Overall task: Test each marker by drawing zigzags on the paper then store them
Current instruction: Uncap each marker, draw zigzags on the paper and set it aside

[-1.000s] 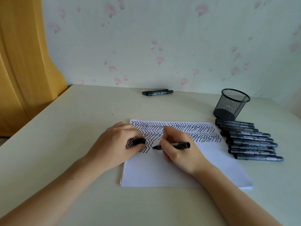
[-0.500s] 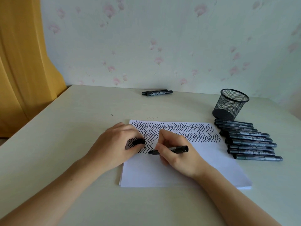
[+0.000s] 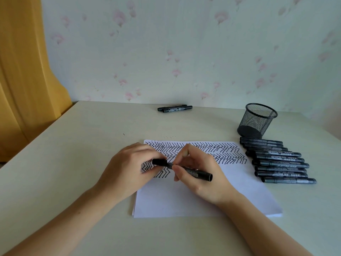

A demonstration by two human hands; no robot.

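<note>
Over the paper (image 3: 193, 198), half filled with zigzags, the left hand (image 3: 129, 169) pinches the cap (image 3: 159, 162) onto the marker (image 3: 191, 171) the right hand (image 3: 201, 172) grips, while ten markers (image 3: 276, 161) lie right beside the empty mesh cup (image 3: 257, 120).

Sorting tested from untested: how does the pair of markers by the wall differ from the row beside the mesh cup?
The pair of black markers by the wall is just two, lying far from the white paper; the row of black markers holds many more, right beside the paper. Both groups lie flat, capped, outside the black mesh cup.
</note>
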